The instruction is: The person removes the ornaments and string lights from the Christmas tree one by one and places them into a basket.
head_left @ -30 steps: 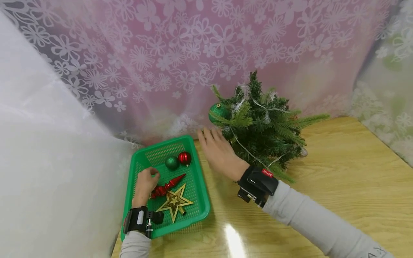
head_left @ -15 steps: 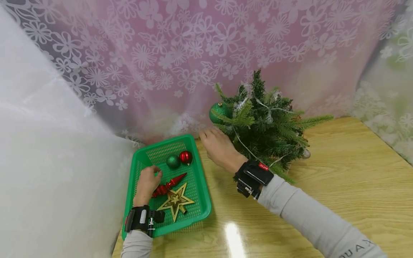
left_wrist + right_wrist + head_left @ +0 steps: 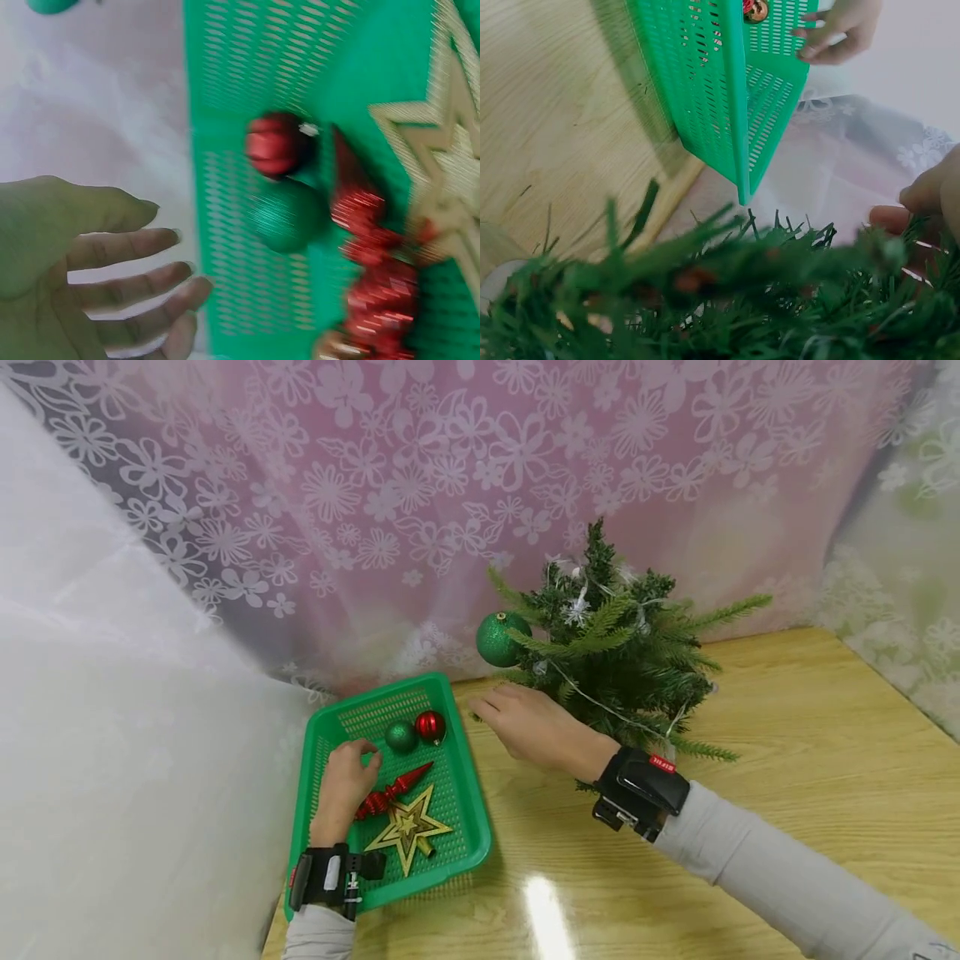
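My right fingers (image 3: 495,700) pinch a branch (image 3: 887,255); left fingers (image 3: 127,250) apart, over basket (image 3: 471,785).
Tree (image 3: 630,672) right of the pinch. Branch should be light, bendy, springy: hold near tip.

I work at a wood-grain table (image 3: 795,752) in a curtained indoor nook, walled by a pink flowered curtain (image 3: 450,477) behind, a white sheet (image 3: 112,735) at left and a pale drape (image 3: 926,543) at right; home or studio, I cannot tell.
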Demonstrator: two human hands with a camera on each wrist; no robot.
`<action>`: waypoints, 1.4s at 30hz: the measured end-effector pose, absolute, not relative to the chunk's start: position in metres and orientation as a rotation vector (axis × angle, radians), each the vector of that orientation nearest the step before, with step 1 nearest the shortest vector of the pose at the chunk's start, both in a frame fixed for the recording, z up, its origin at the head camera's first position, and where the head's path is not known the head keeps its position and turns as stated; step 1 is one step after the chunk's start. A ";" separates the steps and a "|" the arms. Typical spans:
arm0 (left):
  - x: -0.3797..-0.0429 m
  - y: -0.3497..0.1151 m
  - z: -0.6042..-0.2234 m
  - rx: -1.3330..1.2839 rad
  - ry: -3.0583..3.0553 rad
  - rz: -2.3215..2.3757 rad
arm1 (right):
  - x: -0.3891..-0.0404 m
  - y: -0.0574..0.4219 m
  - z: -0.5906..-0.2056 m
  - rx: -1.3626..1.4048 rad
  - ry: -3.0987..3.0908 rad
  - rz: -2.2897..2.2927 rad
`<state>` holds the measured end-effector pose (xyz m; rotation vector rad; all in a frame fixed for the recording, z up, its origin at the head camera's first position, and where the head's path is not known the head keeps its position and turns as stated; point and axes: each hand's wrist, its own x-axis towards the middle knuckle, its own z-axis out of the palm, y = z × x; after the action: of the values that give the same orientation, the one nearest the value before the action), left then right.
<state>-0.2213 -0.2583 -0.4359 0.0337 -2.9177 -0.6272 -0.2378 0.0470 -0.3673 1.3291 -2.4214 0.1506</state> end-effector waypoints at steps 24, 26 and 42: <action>-0.206 -0.110 -0.316 -0.665 -2.405 -1.000 | -0.172 0.133 -0.376 1.427 -2.100 0.571; -0.204 -0.098 -0.318 -0.632 -2.418 -1.032 | -0.168 0.139 -0.375 1.418 -2.113 0.571; -0.190 -0.064 -0.320 -0.795 -2.282 -1.160 | -0.143 0.184 -0.370 1.242 -2.056 0.528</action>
<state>-0.1899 -0.0638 -0.3197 -0.7950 -2.2815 -1.1602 -0.1432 0.1844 -0.3698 1.2418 -2.0556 0.5281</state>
